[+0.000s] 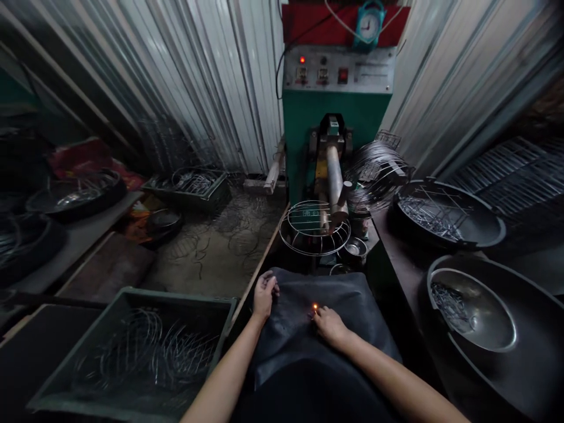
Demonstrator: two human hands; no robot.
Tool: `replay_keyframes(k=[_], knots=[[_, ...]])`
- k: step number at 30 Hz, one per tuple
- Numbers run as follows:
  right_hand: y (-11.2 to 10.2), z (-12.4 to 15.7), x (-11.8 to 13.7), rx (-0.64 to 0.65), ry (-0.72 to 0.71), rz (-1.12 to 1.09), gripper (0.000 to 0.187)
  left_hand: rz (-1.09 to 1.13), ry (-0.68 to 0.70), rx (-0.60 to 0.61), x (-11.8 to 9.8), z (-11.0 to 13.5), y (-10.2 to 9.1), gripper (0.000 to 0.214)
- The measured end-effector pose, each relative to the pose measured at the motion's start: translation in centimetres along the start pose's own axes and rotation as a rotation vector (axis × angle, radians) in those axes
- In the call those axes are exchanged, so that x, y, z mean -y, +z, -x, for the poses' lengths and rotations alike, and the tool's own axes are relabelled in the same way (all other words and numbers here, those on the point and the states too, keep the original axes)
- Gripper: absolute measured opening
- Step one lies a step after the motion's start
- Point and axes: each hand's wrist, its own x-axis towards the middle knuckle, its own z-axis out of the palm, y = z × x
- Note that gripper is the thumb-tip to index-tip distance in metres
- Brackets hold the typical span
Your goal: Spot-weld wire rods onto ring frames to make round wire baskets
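Observation:
My left hand (264, 296) rests at the left edge of the dark apron (286, 329) over my lap, its fingers curled in. Whatever it may hold is hidden. Over the middle of the apron, my right hand (331, 326) has its fingers pinched together. At its fingertips shines a small orange glow (315, 306); what burns or glows there is too small to name. Ahead of both hands, a round wire rack (315, 249) hangs at the lower electrode arm (335, 176) of a green machine (304, 117), apart from my hands.
On the left stands a green crate (132, 294) with wire racks inside. Wide black pans (484, 226) on the right bench hold short metal wires, and a metal bowl (493, 317) holds more. Bundled wire rings (379, 170) hang beside the machine. A teal clock (369, 26) hangs above.

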Motion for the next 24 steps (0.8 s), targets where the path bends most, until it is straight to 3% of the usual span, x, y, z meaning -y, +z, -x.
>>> replay_keyframes(k=[8, 11, 14, 17, 19, 24], knots=[[1.3, 0.8, -0.5, -0.012, -0.106, 0.036, 0.026, 0.034, -0.007, 0.044, 0.2, -0.7, -0.4, 0.043], [0.1, 1.9, -1.7, -0.073, -0.038, -0.191, 0.019, 0.010, -0.002, 0.053, 0.5, -0.9, -0.4, 0.042], [-1.1, 3.0, -3.3, -0.139, 0.057, -0.617, 0.018, 0.001, -0.005, 0.056, 0.5, -1.0, -0.4, 0.043], [-1.3, 3.6, -4.7, -0.069, 0.121, -1.018, 0.023, 0.005, -0.006, 0.055, 0.3, -1.1, -0.4, 0.043], [-0.7, 3.6, -5.3, -0.015, 0.143, -1.084, 0.023, 0.018, -0.008, 0.054, 0.3, -1.1, -0.3, 0.042], [0.7, 2.9, -5.5, -0.058, 0.226, -1.008, 0.025, 0.042, -0.007, 0.044, 0.4, -1.3, -0.2, 0.041]])
